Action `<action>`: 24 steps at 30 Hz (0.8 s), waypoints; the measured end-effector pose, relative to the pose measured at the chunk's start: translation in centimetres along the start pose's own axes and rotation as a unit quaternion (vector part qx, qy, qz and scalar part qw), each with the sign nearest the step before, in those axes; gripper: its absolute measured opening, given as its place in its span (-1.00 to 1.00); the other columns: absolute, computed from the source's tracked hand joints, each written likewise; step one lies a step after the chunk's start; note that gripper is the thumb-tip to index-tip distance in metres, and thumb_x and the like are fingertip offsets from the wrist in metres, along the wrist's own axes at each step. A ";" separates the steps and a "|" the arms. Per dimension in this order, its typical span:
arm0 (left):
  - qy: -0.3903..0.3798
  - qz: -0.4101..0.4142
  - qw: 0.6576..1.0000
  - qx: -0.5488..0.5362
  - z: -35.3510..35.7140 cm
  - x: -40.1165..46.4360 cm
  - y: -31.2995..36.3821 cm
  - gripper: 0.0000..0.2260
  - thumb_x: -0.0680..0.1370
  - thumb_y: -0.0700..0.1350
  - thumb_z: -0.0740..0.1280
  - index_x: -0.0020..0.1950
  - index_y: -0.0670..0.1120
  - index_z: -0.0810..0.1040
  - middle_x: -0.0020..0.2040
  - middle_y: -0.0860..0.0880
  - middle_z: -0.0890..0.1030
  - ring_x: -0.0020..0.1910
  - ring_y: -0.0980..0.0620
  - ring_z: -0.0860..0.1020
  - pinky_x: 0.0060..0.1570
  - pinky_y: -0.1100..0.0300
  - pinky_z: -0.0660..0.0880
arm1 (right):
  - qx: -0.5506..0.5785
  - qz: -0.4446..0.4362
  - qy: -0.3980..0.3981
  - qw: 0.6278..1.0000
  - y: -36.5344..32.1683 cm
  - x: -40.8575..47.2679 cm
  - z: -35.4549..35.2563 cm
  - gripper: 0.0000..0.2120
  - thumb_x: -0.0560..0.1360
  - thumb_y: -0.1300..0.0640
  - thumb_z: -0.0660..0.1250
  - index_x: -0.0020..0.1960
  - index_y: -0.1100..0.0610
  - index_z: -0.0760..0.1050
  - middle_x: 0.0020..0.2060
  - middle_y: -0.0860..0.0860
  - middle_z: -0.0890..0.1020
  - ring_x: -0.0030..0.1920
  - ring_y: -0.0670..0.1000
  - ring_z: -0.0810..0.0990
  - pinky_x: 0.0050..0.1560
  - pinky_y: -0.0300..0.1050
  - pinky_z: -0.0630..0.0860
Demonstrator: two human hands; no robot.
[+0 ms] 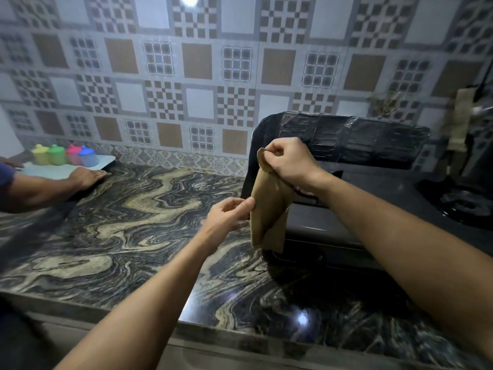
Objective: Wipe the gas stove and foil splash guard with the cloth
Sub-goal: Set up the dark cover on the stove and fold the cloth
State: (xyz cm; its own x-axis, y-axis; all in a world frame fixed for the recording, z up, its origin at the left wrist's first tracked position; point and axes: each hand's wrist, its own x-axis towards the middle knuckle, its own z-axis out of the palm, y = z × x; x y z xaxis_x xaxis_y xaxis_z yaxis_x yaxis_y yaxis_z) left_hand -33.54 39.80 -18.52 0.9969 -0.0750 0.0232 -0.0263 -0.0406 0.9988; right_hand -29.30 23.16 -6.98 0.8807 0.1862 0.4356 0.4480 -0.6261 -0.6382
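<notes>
A tan cloth [268, 209] hangs folded in the air in front of the stove's left end. My right hand [289, 161] grips its top edge. My left hand [230, 212] pinches the cloth's left edge lower down. The dark gas stove [373, 206] stands on the right of the marbled counter [133, 222], with a burner [464, 201] at the far right. The foil splash guard [354, 137] rises behind and around the stove, dark and crinkled.
Another person's hand [85, 177] rests on the counter at the far left beside a white tray [64, 169] with several coloured lidded containers [64, 154]. A patterned tile wall runs behind. Something tan [460, 121] hangs on the wall at the right.
</notes>
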 end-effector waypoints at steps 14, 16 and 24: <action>0.033 0.050 0.996 -0.060 1.9 4.3 3.3 -0.80 0.53 -0.09 0.42 -0.16 -0.23 0.64 -0.28 -0.15 0.61 -0.29 -0.07 0.54 -0.25 0.12 0.49 | 0.082 0.165 0.111 0.977 1.6 2.6 -6.4 -0.75 0.40 0.38 0.11 -0.32 0.18 0.49 -0.39 0.14 0.49 -0.33 0.11 0.44 -0.32 0.00 0.36; 0.026 0.043 0.994 -0.094 2.7 5.1 4.4 -0.76 0.56 -0.05 0.37 -0.11 -0.23 0.63 -0.24 -0.14 0.64 -0.27 -0.06 0.59 -0.23 0.11 0.56 | 0.098 0.198 0.128 0.967 2.9 2.8 -7.5 -0.72 0.40 0.39 0.08 -0.21 0.22 0.56 -0.35 0.17 0.51 -0.38 0.10 0.46 -0.38 -0.06 0.35; 0.071 0.060 0.995 -0.044 7.4 9.5 9.0 -0.63 0.55 0.09 0.37 -0.15 -0.24 0.63 -0.30 -0.11 0.64 -0.27 -0.01 0.60 -0.20 0.12 0.59 | -0.114 0.238 0.156 0.952 9.5 2.7 -10.9 -0.85 0.42 0.25 0.24 -0.14 0.15 0.59 -0.24 0.03 0.61 -0.18 0.08 0.57 -0.29 -0.19 0.45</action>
State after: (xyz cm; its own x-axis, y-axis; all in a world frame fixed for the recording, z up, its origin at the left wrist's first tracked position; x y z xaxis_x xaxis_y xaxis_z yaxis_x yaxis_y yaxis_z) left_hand -24.90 31.30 -9.63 0.9876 0.0681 0.1418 -0.1452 0.0480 0.9882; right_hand -24.37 9.48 -4.99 0.8709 -0.3722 0.3210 -0.0672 -0.7371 -0.6725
